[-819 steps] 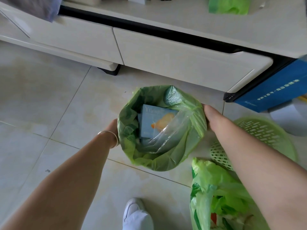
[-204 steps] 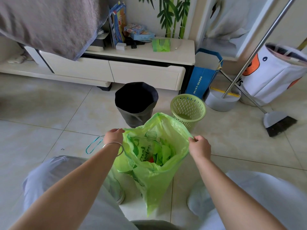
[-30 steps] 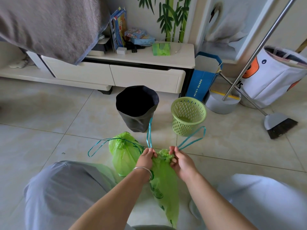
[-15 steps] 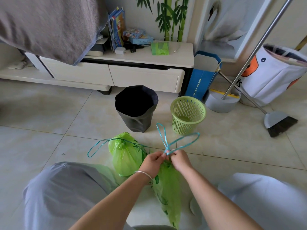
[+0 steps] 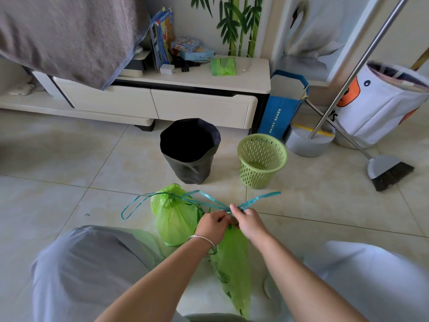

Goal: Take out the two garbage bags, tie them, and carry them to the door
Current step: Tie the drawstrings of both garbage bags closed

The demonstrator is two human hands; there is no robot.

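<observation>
Two green garbage bags lie on the tiled floor between my knees. The left bag (image 5: 174,217) is cinched at its neck, with its teal drawstring loop trailing left. The second bag (image 5: 232,263) hangs long and narrow below my hands. My left hand (image 5: 214,223) and my right hand (image 5: 249,220) both pinch this bag's gathered neck and its teal drawstring (image 5: 257,198), whose loops spread up to the left and right. The knot itself is hidden by my fingers.
A bin with a black liner (image 5: 190,149) and a green lattice basket (image 5: 262,159) stand just beyond the bags. Behind are a white TV cabinet (image 5: 199,105), a blue paper bag (image 5: 283,108), a dustpan and broom (image 5: 385,168) and a white laundry bag (image 5: 383,101).
Since half a second ago the drawstring loops have spread flatter, out to the left and right, with my hands still together at the second bag's neck. The left bag has not moved.
</observation>
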